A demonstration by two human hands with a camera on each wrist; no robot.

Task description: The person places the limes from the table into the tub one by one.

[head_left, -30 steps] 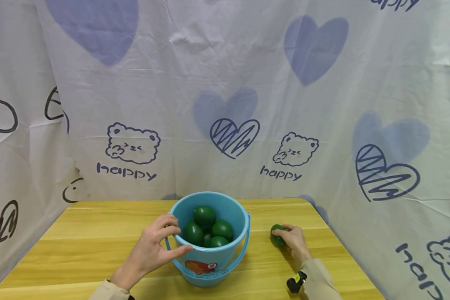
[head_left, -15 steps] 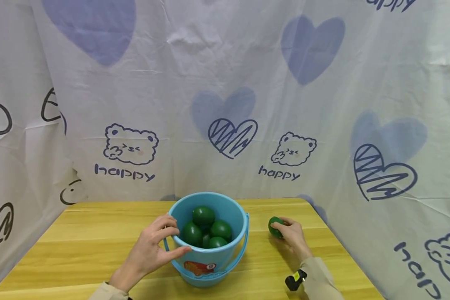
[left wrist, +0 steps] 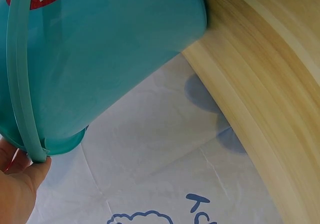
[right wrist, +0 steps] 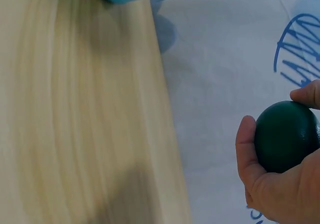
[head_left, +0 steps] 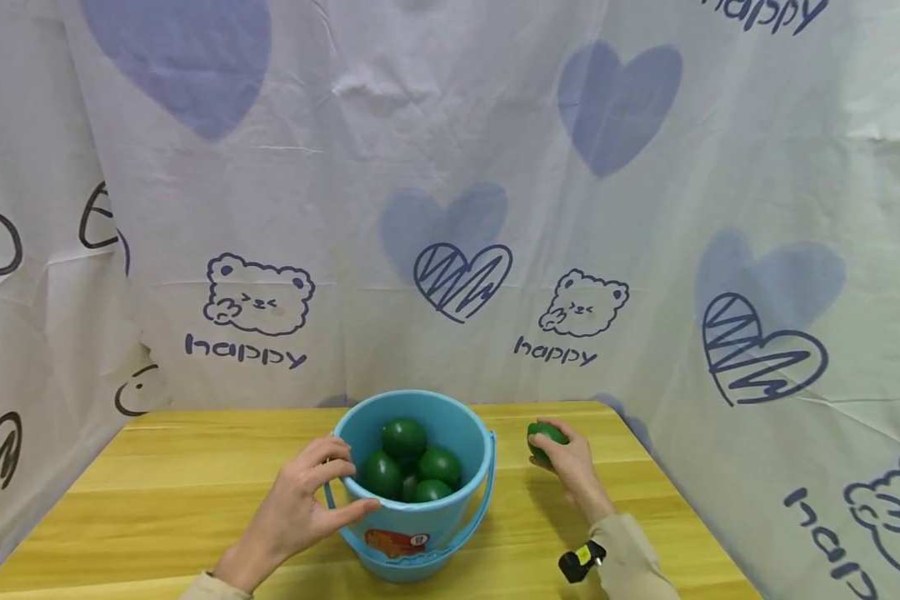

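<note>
Several dark green, smooth, egg-shaped fruits (head_left: 404, 440) lie inside a light blue plastic bucket (head_left: 420, 535) that stands upright on the table. My left hand (head_left: 300, 495) grips the bucket's left rim, with the thumb along the front and the fingers at the side. By the handle's joint, the left wrist view shows that hand (left wrist: 17, 184) on the rim. To the right of the bucket, my right hand (head_left: 570, 463) holds one more green fruit (head_left: 544, 442) between thumb and fingers. The fruit (right wrist: 284, 136) is raised off the table, and its far side is hidden by the hand.
The wood-grain table (head_left: 180, 475) ends at a back edge in front of a white printed curtain (head_left: 360, 333). The bucket's blue handle (head_left: 474, 517) hangs down over its front right side. A black device (head_left: 579, 562) is strapped at the right wrist.
My right hand has lifted the green fruit from the table and moved it up and slightly left, toward the bucket. The left hand stays on the rim.
</note>
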